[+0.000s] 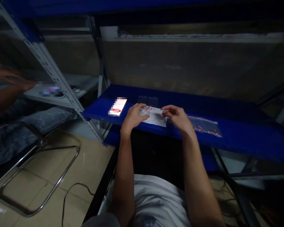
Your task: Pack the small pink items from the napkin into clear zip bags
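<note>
A white sheet [156, 119], paper or cloth, lies on the blue shelf with small pink pieces [151, 108] on its far part. My left hand [134, 117] rests at the sheet's left side, its thumb and forefinger apart around a thin pinkish strand or loop [146, 110]. Whether the fingers touch that strand is too dark to tell. My right hand [177, 116] is over the sheet's right edge with thumb and fingertips pinched together; anything between them is too small to make out. Right of it lies a clear zip bag [205, 126] with small pink and red pieces inside.
The blue shelf [241, 132] spans the front. A lit phone [118, 106] lies left of my left hand, and clear bags [148, 100] lie behind the sheet. A perforated metal post [54, 69] stands left. Beyond it are another person's hands [16, 80] and a metal-framed chair [52, 179].
</note>
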Tool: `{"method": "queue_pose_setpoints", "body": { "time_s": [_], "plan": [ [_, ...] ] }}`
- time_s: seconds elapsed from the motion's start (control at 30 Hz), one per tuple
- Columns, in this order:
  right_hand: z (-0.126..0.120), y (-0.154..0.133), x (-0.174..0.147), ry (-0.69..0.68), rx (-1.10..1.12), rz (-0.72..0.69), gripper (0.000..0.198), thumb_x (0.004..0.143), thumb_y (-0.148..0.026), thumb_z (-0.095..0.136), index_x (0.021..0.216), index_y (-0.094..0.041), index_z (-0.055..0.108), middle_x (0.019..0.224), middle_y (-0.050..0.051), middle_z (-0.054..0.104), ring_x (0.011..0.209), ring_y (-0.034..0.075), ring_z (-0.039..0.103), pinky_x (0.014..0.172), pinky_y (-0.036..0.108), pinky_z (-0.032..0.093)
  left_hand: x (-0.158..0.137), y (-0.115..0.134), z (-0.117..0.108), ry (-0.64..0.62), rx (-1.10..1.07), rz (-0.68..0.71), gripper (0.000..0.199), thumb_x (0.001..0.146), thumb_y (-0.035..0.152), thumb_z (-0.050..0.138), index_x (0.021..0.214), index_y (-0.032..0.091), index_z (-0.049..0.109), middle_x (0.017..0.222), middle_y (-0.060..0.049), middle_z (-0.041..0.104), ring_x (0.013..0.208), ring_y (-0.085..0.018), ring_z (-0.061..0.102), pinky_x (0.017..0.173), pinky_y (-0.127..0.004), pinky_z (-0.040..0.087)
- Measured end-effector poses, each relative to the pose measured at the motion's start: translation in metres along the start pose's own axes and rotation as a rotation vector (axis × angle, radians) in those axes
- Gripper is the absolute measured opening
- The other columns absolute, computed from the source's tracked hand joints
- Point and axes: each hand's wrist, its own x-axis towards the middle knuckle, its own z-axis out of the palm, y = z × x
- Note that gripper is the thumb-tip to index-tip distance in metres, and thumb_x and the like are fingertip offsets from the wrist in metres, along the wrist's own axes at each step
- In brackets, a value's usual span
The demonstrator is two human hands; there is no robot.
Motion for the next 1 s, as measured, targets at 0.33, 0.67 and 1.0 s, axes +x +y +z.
{"method": "queue_pose_setpoints", "body": {
  "time_s": [0.33,0.67,1.0],
  "plan": [
    [0.036,0.039,0.073,0.012,-0.771,0.064,0.022,0.092,-0.024,0.065,0.109,-0.022,0.078,0.109,0.014,0.078,0.101,0.028,0.072,0.082,0.032,0.051,0.0,0.002,-0.012,0.049,-0.264,-0.083,0.044,0.075,0.026,0.088,0.116,0.02,0.074,0.129,-0.011,0.07,0.123,-0.027,0.065,0.106,-0.042,0.051],
    [0.025,0.031,0.075,-0.058,-0.712,0.027,0.017,0.088,-0.017,0.063,0.094,-0.018,0.079,0.093,0.012,0.078,0.087,0.023,0.071,0.075,0.03,0.049,0.001,-0.012,-0.001,0.017,-0.489,-0.22,0.05,0.069,0.03,0.093,0.112,0.016,0.073,0.109,-0.013,0.077,0.103,-0.024,0.073,0.097,-0.042,0.057],
    [0.02,-0.035,0.034,-0.205,-0.356,-0.358,0.017,0.09,-0.029,0.065,0.09,-0.02,0.08,0.09,0.006,0.078,0.082,0.021,0.069,0.076,0.031,0.047,0.005,-0.008,0.011,-0.081,-0.49,-0.156,0.051,0.071,0.034,0.091,0.116,0.016,0.073,0.11,-0.012,0.078,0.095,-0.023,0.076,0.085,-0.035,0.061]
  ]
}}
